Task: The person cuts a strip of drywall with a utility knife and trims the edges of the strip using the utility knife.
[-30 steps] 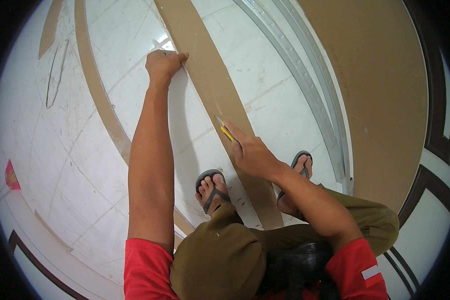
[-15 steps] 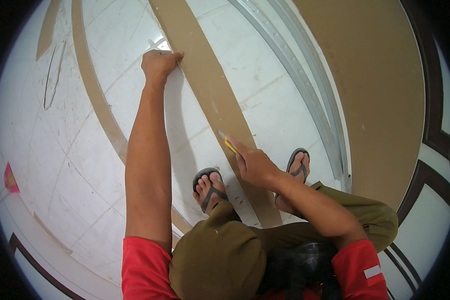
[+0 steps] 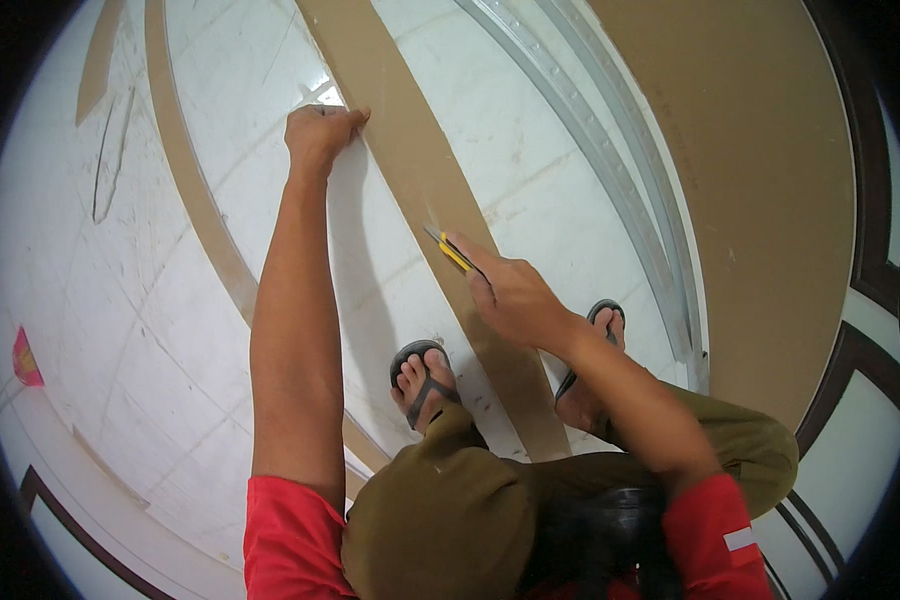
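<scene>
While the left edge of the strip is gripped by the left hand, the yellow knife is held in the closed right hand farther down. The blade is pointed up toward that left edge; whether the strip is touched by it cannot be told. The strip is stretched lengthwise over the floor, between the sandalled feet. Off its right edge, metal rails are set beside the wide board; off its left edge, a narrow strip is laid.
</scene>
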Demonstrator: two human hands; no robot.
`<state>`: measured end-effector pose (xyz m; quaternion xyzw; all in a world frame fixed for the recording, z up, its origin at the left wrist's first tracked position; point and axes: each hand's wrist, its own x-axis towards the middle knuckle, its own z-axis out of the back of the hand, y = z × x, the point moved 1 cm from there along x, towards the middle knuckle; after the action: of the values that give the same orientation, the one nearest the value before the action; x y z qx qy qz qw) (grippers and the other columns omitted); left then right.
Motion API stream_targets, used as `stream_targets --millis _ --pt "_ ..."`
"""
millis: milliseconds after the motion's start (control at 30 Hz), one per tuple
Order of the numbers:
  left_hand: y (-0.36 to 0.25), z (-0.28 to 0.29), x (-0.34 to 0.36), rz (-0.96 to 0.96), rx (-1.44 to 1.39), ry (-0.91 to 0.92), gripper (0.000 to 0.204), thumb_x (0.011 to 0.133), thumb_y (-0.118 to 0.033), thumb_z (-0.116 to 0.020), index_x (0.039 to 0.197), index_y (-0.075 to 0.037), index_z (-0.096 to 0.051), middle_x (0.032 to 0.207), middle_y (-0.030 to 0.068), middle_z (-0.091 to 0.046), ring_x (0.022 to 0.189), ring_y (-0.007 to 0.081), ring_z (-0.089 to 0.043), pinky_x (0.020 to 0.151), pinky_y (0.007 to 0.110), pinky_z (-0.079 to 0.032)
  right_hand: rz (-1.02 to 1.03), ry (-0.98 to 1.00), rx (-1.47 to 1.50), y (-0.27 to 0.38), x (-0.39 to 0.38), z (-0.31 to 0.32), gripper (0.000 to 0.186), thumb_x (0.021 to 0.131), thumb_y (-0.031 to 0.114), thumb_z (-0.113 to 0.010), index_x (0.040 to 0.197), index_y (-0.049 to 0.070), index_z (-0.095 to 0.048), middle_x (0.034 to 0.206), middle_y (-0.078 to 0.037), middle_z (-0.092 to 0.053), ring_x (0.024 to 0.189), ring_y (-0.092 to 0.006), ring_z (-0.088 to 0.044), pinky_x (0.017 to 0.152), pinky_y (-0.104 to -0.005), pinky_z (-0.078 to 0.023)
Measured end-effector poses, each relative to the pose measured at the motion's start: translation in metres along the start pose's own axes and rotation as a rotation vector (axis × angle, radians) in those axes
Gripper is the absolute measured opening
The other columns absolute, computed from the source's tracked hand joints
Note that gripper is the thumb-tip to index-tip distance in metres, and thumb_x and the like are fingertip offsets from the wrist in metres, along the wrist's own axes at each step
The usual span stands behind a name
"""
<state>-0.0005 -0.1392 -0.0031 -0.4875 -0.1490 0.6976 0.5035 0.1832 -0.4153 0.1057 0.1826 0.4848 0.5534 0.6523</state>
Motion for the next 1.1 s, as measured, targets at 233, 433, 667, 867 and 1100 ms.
stream_targets --millis 233,433,667,867,1100 --pt "0.002 0.001 0.002 0.0 -0.085 0.018 0.024 0.083 -0.018 -0.091 0.083 0.003 -0.079 0.076 0.0071 -0.073 0.064 0.013 -0.065 0.063 0.027 -0.054 -0.064 -0.046 -0.033 0.0 0.021 -0.018 0.056 0.1 0.006 -0.052 0.156 0.005 -0.047 0.096 -0.032 -0.07 0.084 -0.0542 -0.067 0.081 -0.0613 -0.053" --pt "0.002 0.001 0.004 -0.022 -0.045 0.029 0.024 0.084 -0.017 -0.091 0.084 0.003 -0.079 0.077 0.007 -0.074 0.065 0.0127 -0.065 0.063 0.027 -0.055 -0.038 -0.052 -0.062 -0.004 0.018 -0.02 0.056 0.101 0.006 -0.052 0.156 0.004 -0.047 0.105 -0.032 -0.071 0.09 -0.0538 -0.068 0.085 -0.0606 -0.053" --pt "0.006 -0.002 0.008 -0.038 -0.08 0.009 0.026 0.084 -0.018 -0.092 0.086 0.005 -0.079 0.079 0.0086 -0.076 0.066 0.0135 -0.068 0.063 0.027 -0.056 -0.026 -0.027 -0.052 -0.005 0.017 -0.019 0.057 0.099 0.004 -0.053 0.156 0.0 -0.046 0.102 -0.034 -0.071 0.09 -0.0532 -0.068 0.085 -0.0609 -0.053" --pt "0.008 -0.001 0.009 -0.036 -0.05 0.007 0.027 0.083 -0.018 -0.092 0.087 0.005 -0.079 0.08 0.0093 -0.076 0.067 0.0141 -0.069 0.064 0.027 -0.057 0.012 -0.05 -0.083 -0.007 0.009 -0.022 0.055 0.1 0.003 -0.051 0.155 0.002 -0.05 0.101 -0.032 -0.072 0.084 -0.0498 -0.07 0.079 -0.0552 -0.055" --pt "0.002 -0.002 0.002 -0.034 -0.058 -0.012 0.027 0.082 -0.018 -0.093 0.087 0.004 -0.079 0.079 0.0089 -0.075 0.063 0.0137 -0.065 0.062 0.028 -0.054 0.04 -0.014 -0.1 -0.012 0.002 -0.021 0.064 0.096 0.0 -0.054 0.159 0.003 -0.043 0.098 -0.033 -0.071 0.091 -0.0519 -0.069 0.086 -0.0602 -0.053"
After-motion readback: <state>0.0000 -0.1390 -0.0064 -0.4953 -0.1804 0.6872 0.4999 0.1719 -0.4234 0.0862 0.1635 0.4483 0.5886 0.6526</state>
